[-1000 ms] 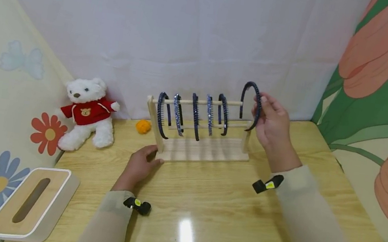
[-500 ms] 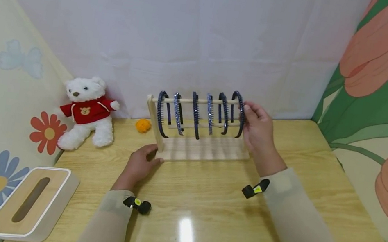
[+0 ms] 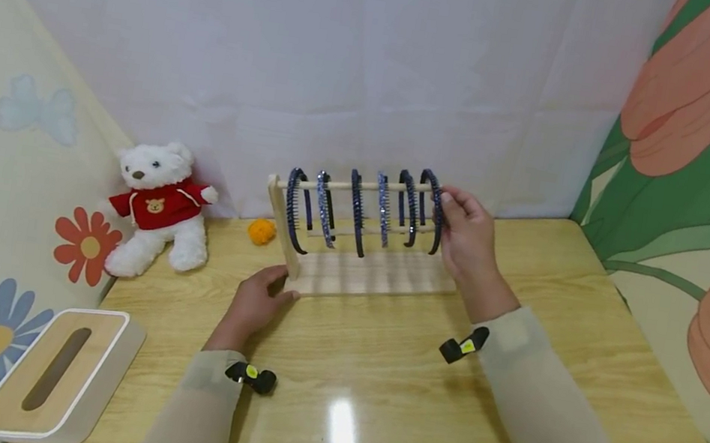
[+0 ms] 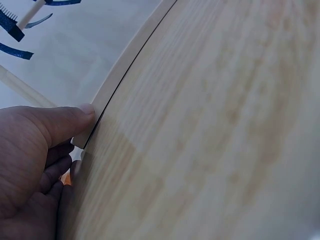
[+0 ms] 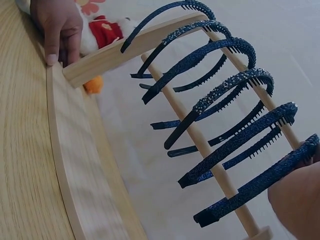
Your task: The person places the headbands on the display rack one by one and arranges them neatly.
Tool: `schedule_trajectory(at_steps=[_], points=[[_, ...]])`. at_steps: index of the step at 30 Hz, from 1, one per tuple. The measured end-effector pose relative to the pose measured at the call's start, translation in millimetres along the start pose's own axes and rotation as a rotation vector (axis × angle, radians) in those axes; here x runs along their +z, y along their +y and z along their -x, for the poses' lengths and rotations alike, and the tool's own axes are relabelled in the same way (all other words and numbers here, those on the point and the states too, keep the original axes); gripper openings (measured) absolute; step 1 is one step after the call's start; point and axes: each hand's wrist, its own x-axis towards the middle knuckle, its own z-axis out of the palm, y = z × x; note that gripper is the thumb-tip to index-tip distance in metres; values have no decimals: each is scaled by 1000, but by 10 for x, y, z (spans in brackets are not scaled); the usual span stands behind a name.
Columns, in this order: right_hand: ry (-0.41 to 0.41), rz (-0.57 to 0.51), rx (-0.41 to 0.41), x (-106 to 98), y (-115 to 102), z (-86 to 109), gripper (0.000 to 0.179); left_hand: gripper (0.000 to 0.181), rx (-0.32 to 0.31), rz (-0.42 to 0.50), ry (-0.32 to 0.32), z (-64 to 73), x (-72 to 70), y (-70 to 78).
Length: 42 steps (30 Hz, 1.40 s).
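A pale wooden headband rack [image 3: 375, 273] stands on the table, with several dark blue headbands spaced along its upper bar. The headbands have toothed inner sides, and a few glitter with silvery stones. At the rack's right end my right hand [image 3: 473, 242] pinches the outermost headband [image 5: 265, 180], which hangs over the bar. My left hand [image 3: 253, 306] holds the left front corner of the rack's base, its thumb [image 4: 75, 120] on the edge and the other fingers curled at the side. The right hand hides the rack's right upright in the head view.
A white teddy bear [image 3: 156, 205] in a red hoodie sits at the back left. Beside the rack lies an orange pompom [image 3: 261, 231]. A tissue box [image 3: 101, 382] with a wooden lid stands at the front left. A white cloth [image 3: 377, 66] hangs behind the table.
My right hand has moved left and slightly down, bringing the last headband from beyond the rack's right end onto the upper bar. The left hand has stayed at the base corner.
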Motion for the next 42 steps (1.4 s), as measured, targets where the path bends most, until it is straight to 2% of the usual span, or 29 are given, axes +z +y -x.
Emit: schedule_trajectory(at_steps=[20, 42], points=[[-1, 12, -1, -19, 19, 25, 20, 56, 11, 16, 1, 4, 7, 13], [5, 5, 18, -14, 8, 45, 16, 57, -19, 20, -7, 9, 6, 6]])
